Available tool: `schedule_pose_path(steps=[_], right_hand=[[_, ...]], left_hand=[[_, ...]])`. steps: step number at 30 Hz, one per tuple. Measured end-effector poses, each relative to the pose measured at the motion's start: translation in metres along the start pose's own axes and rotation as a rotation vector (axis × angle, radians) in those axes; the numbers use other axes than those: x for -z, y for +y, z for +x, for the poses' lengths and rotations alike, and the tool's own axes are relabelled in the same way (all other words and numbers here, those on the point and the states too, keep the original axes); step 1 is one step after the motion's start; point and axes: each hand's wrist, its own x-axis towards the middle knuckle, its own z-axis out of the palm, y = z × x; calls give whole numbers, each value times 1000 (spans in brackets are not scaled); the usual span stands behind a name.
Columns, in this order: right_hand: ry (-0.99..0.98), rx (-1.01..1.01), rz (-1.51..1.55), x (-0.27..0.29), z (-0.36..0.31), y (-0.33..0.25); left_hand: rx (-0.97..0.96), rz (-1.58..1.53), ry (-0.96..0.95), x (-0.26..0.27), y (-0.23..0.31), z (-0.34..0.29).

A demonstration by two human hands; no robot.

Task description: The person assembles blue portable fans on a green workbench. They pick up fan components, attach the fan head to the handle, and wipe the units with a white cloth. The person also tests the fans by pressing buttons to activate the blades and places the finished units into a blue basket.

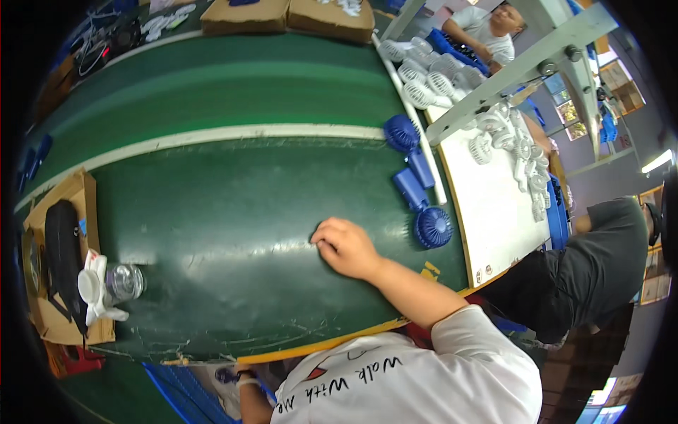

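- Small blue fan (225,375): low in the frame, left of centre, below the table's yellow edge and beside the blue crate (185,392); partly hidden.
- Left hand (242,372): right at that fan, a pale band at the wrist; whether its fingers are closed on the fan I cannot tell.
- Handling: likely light, stiff, rather slippery plastic; the slotted grille looks the fragile part, so the handle seems the better hold.
- Right hand (346,247): rests on the green table (212,205) at mid-frame, fingers curled into a loose fist, nothing visible in it.
- Two more blue fans, right of centre: an upper one (401,133) and a lower one (432,227), their handles close together.
- White fans (519,145): upper right, many on and around one white board (494,219), too overlapped to count.
- Left side: one cardboard tray (85,194), one black pouch (62,240), one clear jar (126,283) and one white object (92,288) just beside it.
- Top of frame: two open cardboard boxes (330,21), side by side.
- Two co-workers: one upper right (462,21), one far right (607,230).
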Motion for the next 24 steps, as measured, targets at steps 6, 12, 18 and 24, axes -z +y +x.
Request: schedule_pose_path(steps=[6, 12, 18, 24], right_hand=[[-36, -34, 36, 4, -5, -6], [-46, -50, 65, 2, -2, -8], [-39, -30, 50, 4, 1, -9], [-33, -13, 25, 3, 1, -6]], left_hand=[[63, -63, 55, 62, -44, 6], [164, -171, 28, 158, -70, -15], [195, -226, -47, 169, -80, -36], [215, -252, -114, 140, -81, -52]])
